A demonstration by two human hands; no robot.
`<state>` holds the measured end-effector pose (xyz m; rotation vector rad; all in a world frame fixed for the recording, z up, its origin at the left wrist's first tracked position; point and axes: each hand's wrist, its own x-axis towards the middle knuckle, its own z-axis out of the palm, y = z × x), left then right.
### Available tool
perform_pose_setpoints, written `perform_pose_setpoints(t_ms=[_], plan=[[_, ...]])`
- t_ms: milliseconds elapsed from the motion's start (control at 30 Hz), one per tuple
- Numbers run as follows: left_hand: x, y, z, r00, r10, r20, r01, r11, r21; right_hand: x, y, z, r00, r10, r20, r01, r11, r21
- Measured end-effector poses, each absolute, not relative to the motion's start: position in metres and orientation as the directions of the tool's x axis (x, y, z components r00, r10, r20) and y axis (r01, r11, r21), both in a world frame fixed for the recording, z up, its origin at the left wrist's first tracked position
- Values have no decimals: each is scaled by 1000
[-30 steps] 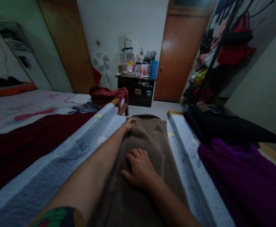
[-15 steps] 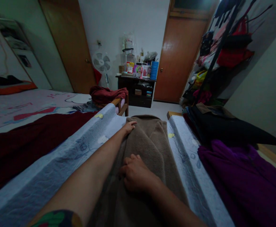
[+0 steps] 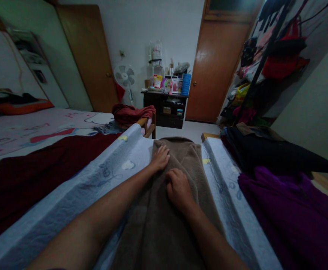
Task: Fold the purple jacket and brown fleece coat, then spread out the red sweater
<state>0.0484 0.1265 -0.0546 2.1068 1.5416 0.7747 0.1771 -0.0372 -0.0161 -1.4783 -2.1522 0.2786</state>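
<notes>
A brown fleece garment (image 3: 164, 221) lies folded lengthwise into a long strip in front of me, with slanting creases toward its far end. My left hand (image 3: 161, 156) rests palm down near its far left edge, fingers stretched forward over the cloth. Just nearer and to the right, my right hand (image 3: 179, 187) presses on the middle of the strip. Its fingers are loosely bent and their tips are partly hidden, but no cloth is bunched in them.
Beneath the garment is a pale blue patterned sheet (image 3: 124, 165). A dark red cloth (image 3: 54, 161) lies at left. On the right are a purple garment (image 3: 290, 213) and a stack of dark folded clothes (image 3: 267, 150). A maroon cloth (image 3: 132, 114) hangs over a wooden bed corner.
My right hand has slid forward along the garment, closer to my left hand. My left hand has shifted slightly inward from the left edge. The view has turned a little left.
</notes>
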Motion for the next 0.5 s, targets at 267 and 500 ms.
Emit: perform_pose_setpoints(t_ms=[267, 500], plan=[[57, 122, -74, 306, 943, 133, 837, -333, 434, 180, -34, -41, -181, 964, 193, 947, 224, -229], [61, 155, -75, 263, 957, 121, 869, -290, 401, 179, -37, -40, -174, 966, 190, 954, 213, -211]])
